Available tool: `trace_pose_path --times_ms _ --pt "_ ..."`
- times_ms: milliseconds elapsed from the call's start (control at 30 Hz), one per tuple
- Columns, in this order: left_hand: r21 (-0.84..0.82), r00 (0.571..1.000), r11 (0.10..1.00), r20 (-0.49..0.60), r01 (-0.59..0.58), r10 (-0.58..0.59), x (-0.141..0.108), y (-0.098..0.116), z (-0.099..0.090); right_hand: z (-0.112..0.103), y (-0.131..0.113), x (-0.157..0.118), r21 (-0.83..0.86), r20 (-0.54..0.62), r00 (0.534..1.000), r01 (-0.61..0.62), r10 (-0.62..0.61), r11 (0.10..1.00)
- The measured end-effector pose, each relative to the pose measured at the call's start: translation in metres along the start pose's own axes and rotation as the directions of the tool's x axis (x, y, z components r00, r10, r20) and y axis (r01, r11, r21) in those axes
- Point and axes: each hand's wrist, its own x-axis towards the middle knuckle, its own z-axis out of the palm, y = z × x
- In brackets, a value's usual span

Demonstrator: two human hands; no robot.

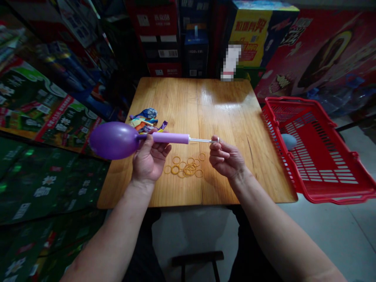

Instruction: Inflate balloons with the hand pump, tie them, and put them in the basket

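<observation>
A partly inflated purple balloon point(114, 140) sits on the nozzle end of a lilac hand pump point(173, 138). My left hand point(148, 162) is closed where the balloon's neck meets the pump, the thumb on top. At the other end, the white plunger rod is drawn out, and my right hand point(226, 156) grips its handle. Below the pump, several yellow rubber bands point(189, 168) lie loose on the wooden table point(182, 98). Behind my left hand is a small pile of uninflated balloons point(147, 114) in mixed colours.
To the right of the table stands a red plastic basket point(326, 156) with a light blue balloon point(288, 141) in it. Stacked boxes point(160, 39) rise behind the table, and green cartons point(44, 184) line the left. A dark stool point(197, 257) is below.
</observation>
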Motion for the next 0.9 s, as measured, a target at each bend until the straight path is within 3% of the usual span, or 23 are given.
trace_pose_path --times_ms 133,267,533,733,900 --pt "0.035 0.995 0.996 0.055 0.083 -0.085 -0.010 -0.014 0.007 0.000 0.016 0.004 -0.022 -0.034 0.998 -0.052 0.051 0.998" --pt "0.035 0.995 0.996 0.051 0.080 -0.082 -0.012 -0.019 0.011 0.001 0.022 0.007 0.017 -0.033 0.998 -0.058 0.059 0.998" --pt "0.029 0.993 0.993 0.032 0.112 -0.112 -0.006 -0.013 0.005 0.002 0.016 0.006 -0.037 -0.041 0.997 -0.064 0.063 0.997" --pt "0.051 1.000 0.999 -0.004 -0.008 0.008 0.004 0.007 -0.005 0.004 0.000 -0.002 -0.046 -0.042 0.999 -0.005 0.003 0.999" --pt "0.072 0.995 0.996 0.078 0.050 -0.055 -0.008 -0.003 0.004 0.001 0.017 0.003 -0.044 -0.023 0.997 -0.072 0.071 0.996"
